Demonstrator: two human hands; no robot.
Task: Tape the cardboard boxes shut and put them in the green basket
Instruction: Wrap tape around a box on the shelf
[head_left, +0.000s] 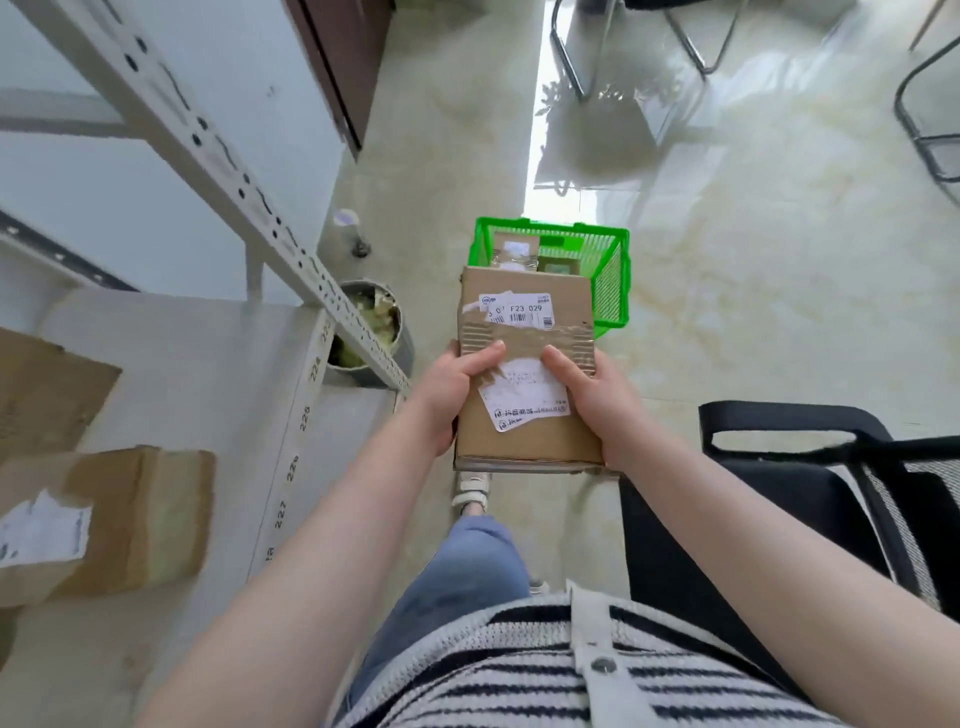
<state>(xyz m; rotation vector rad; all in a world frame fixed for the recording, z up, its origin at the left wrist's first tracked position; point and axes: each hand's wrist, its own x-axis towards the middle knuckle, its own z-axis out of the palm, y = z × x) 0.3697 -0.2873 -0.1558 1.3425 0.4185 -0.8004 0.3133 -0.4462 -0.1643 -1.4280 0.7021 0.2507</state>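
A person's left hand (452, 384) and right hand (597, 395) grip a taped box (524, 364) by its sides, thumbs on top, carrying it above the floor just short of the green basket (613, 280); with boxes already inside the basket, the next move likely calls for lowering this one in beside them

Beyond the two-handed grip, the green basket (613, 280) stands open-topped with boxes already inside. Bare floor (753, 312) lies right of it; a shelf post (291, 249) and bin (371, 332) crowd the left, a black chair (810, 467) the near right.
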